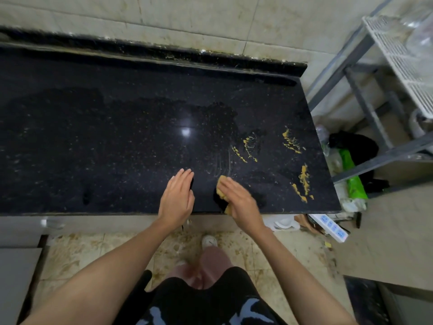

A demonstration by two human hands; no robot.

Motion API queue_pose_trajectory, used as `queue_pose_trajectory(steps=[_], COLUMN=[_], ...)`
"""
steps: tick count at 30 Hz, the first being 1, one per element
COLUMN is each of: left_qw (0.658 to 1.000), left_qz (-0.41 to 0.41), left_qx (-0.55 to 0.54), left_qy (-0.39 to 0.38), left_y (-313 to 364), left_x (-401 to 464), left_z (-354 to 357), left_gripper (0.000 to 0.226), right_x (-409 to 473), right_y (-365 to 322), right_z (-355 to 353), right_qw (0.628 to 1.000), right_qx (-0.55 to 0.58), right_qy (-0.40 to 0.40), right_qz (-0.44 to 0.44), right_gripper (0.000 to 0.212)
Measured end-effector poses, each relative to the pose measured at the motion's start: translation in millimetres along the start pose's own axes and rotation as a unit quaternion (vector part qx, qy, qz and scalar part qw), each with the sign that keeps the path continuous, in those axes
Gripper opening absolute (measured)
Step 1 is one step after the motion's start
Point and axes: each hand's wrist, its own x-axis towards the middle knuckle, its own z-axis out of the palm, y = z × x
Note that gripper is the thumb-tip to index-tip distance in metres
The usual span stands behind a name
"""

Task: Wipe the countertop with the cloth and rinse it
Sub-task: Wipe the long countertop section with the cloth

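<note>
Right hand [237,198] flat, fingers straight, pressing yellow cloth [222,193] on black counter [117,141] near front edge. Left hand [177,195] open, palm down beside it. Yellow smears [302,181] right of cloth.

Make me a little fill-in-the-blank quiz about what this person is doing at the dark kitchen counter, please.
1. The right hand presses a yellow ____ onto the black speckled stone countertop.
2. The left hand lies flat on the countertop and holds ____.
3. The yellow streaky smears lie to the ____ of the right hand.
4. The white power strip lies ____ the countertop's front right corner.

Missing words: cloth; nothing; right; below
</note>
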Motion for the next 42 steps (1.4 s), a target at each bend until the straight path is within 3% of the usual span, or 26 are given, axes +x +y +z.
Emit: queue_pose_trajectory(steps=[4,7,13,17,19,22,25,27,29,31,33,38,42], left_qw=[0.997,0.994,0.988,0.987,0.988,0.990,0.991,0.990,0.989,0.989,0.987,0.989,0.988], left_qz=[-0.005,0.005,0.003,-0.004,-0.004,-0.011,-0.032,-0.027,-0.020,-0.019,-0.022,-0.025,-0.015], left_qx=[0.066,0.105,0.144,0.153,0.146,0.135,0.120,0.130,0.139,0.142,0.151,0.140,0.148], left_qy=[-0.028,-0.036,-0.049,-0.053,-0.053,-0.049,-0.044,-0.047,-0.049,-0.046,-0.042,-0.039,-0.033], left_y=[-4,-6,-5,-5,-5,-2,-1,-1,-2,-2,-1,0,-2], left_x=[3,2,3,3,2,3,5,4,3,3,3,4,4], left_z=[7,8,7,8,9,8,7,6,6,6,6,6,7], left_gripper=[0.069,0.068,0.060,0.060,0.061,0.061,0.059,0.059,0.060,0.060,0.058,0.057,0.056], right_x=[19,15,-2,11,27,49,61,65,71,74,77,71,91], right_y=[-45,-24,64,68,38,-24,-41,-22,10,31,26,-38,-13], right_z=[31,20,-24,-22,-8,24,39,30,14,-1,-4,37,27], right_qw=[0.997,0.996,0.992,0.971,0.977,0.996,0.997,0.993,0.995,0.990,0.986,0.998,0.997], right_qx=[0.002,-0.031,-0.053,-0.077,-0.099,-0.069,-0.025,-0.046,-0.061,-0.065,-0.063,-0.041,-0.041], right_qy=[-0.059,-0.073,-0.046,0.011,0.002,-0.053,-0.064,-0.094,-0.072,-0.049,-0.038,-0.052,-0.059], right_qz=[-0.054,-0.046,0.108,0.227,0.191,0.036,-0.046,-0.046,0.025,0.118,0.152,0.004,-0.024], right_gripper=[0.047,0.051,0.051,0.040,0.034,0.047,0.047,0.059,0.071,0.071,0.065,0.056,0.062])
